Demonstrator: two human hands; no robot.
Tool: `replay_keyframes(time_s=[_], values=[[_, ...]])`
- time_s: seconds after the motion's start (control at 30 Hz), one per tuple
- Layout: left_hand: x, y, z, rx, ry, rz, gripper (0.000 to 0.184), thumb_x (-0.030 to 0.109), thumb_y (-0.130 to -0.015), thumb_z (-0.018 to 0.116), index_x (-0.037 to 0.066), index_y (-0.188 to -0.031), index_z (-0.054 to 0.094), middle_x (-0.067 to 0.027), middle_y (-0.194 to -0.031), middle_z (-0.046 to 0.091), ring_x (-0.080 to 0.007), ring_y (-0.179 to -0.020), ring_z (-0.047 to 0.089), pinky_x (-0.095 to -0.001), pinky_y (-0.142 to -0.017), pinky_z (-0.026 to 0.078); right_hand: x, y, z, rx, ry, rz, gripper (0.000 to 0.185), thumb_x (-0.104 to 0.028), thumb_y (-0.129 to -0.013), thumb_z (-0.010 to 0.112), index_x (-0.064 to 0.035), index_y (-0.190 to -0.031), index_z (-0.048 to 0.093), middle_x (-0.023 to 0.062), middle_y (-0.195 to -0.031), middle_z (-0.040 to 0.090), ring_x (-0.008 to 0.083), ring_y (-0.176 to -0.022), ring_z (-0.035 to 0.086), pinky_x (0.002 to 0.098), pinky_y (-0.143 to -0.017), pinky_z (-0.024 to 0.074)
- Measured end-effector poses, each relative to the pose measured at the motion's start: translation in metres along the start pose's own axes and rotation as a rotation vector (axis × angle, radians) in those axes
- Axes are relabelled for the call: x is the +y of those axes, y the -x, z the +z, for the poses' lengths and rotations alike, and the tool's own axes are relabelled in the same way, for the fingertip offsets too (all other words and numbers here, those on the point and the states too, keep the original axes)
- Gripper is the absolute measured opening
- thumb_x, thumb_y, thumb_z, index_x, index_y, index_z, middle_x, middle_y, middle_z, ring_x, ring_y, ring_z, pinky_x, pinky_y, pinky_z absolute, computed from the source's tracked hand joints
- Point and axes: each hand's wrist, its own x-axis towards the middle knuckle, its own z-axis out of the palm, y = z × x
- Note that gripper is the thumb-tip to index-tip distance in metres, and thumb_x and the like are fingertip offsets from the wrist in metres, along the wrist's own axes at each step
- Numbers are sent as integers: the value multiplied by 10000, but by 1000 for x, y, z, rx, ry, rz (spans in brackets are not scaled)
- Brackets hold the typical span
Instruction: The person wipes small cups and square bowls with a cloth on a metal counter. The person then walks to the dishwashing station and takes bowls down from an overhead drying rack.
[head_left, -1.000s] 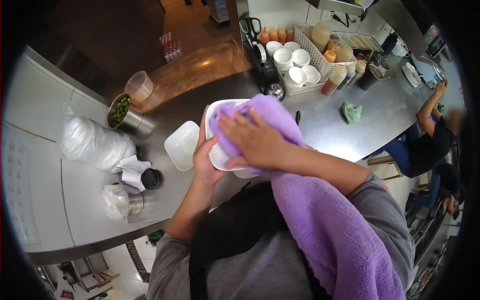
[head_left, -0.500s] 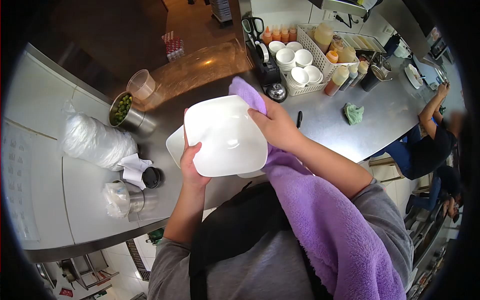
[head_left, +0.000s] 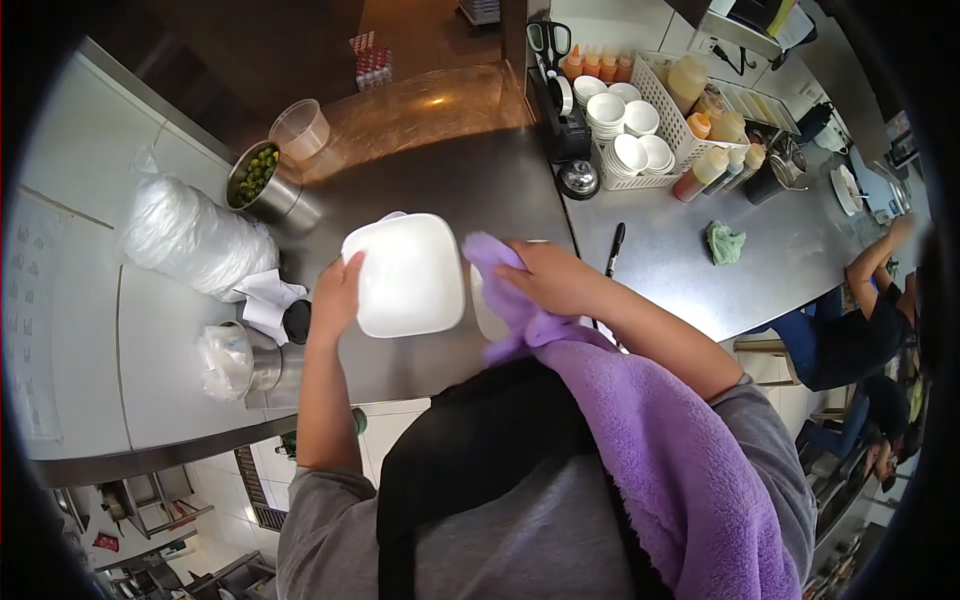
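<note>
My left hand (head_left: 338,297) grips the left edge of a white square dish (head_left: 405,280) with rounded corners, its inside facing up. The dish is at the counter; whether it rests on what lies beneath is hard to tell. In my right hand (head_left: 550,278) is the bunched end of a fluffy purple towel (head_left: 660,420), which runs back over my shoulder. The towel end is apart from the dish, to its right. Part of another white dish (head_left: 487,305) shows beside the towel, mostly hidden by it.
A steel pot of green pieces (head_left: 254,180), a clear tub (head_left: 300,130) and a plastic-wrapped stack (head_left: 200,255) stand left. Right are small white bowls (head_left: 630,155) in a basket, sauce bottles (head_left: 700,172), a bell (head_left: 578,180), a marker (head_left: 615,250) and a green cloth (head_left: 724,243). A person (head_left: 850,320) is far right.
The white dish has gone from being held up by both hands to lower and left, in my left hand only. My right hand has come off it with the towel.
</note>
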Motion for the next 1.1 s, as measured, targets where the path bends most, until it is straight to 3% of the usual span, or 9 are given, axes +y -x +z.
replay_keyframes(time_s=[0.13, 0.33, 0.4, 0.6, 0.67, 0.8, 0.87, 1.0, 1.1], values=[[-70, -16, -2, 40, -82, -108, 438, 318, -949, 407, -69, -987, 608, -280, -917, 630, -436, -865, 598, -453, -780, 443, 23, 12, 7, 80, 288, 185, 480, -266, -854, 588, -16, -1248, 477, 216, -1140, 582, 382, -1061, 558, 428, -849, 470], [-84, -33, 8, 61, -391, -197, 519, 397, -944, 368, -53, -1011, 618, -292, -1022, 608, -432, -976, 575, -478, -841, 443, 31, 22, 35, 394, 431, 58, 571, -238, -789, 622, -41, -1292, 437, 165, -1311, 446, 361, -1212, 412, 465, -978, 396], [-74, -34, 12, 51, -411, -220, 538, 418, -944, 358, -45, -990, 628, -294, -1040, 603, -429, -1004, 568, -480, -850, 444, 58, 22, 66, 281, 431, -130, 620, -223, -774, 621, -35, -1322, 399, 179, -1338, 405, 373, -1244, 380, 483, -1023, 341], [-49, -27, 26, 311, -553, -247, 413, 341, -925, 490, -26, -1111, 521, -258, -1054, 572, -432, -977, 566, -483, -839, 442, 73, 18, 73, -194, 398, 14, 679, -259, -852, 537, -17, -1426, 265, 191, -1509, 192, 406, -1389, 179, 462, -1120, 209], [-25, -10, 42, 572, -505, 291, 402, 222, -906, 552, -33, -1193, 431, -213, -1104, 520, -377, -1045, 544, -451, -838, 448, 71, 14, 76, -240, 453, 64, 678, -262, -866, 517, -13, -1435, 243, 194, -1519, 166, 408, -1393, 167, 463, -1127, 193], [29, 35, 138, 39, 429, 239, 463, 153, -933, 490, -33, -1338, 361, -195, -1290, 462, -290, -1261, 410, -365, -1033, 339, 66, 7, 87, -172, 420, 52, 653, -153, -857, 479, -12, -1442, 225, 184, -1528, 147, 380, -1400, 167, 458, -1128, 190], [24, 28, 179, -68, 539, 13, 473, 130, -948, 428, 9, -1396, 332, -200, -1381, 401, -289, -1292, 383, -352, -1069, 298, 69, 9, 91, -172, 364, 44, 658, -101, -842, 465, -19, -1448, 223, 170, -1536, 137, 352, -1408, 169, 454, -1132, 186], [26, 19, 183, -147, 681, 8, 454, 113, -949, 395, 39, -1395, 359, -189, -1399, 401, -283, -1284, 400, -359, -1044, 332, 62, 15, 47, -647, -23, -136, 606, -132, -847, 499, 6, -1404, 306, 173, -1443, 361, 309, -1363, 294, 482, -1085, 260], [31, 18, 178, -202, 657, -11, 445, 99, -939, 396, 59, -1382, 387, -191, -1366, 447, -279, -1264, 432, -358, -1037, 335, 47, 17, 29, -557, 877, 89, 594, -196, -852, 492, -10, -1396, 346, 113, -1471, 338, 256, -1380, 272, 449, -1111, 218]])
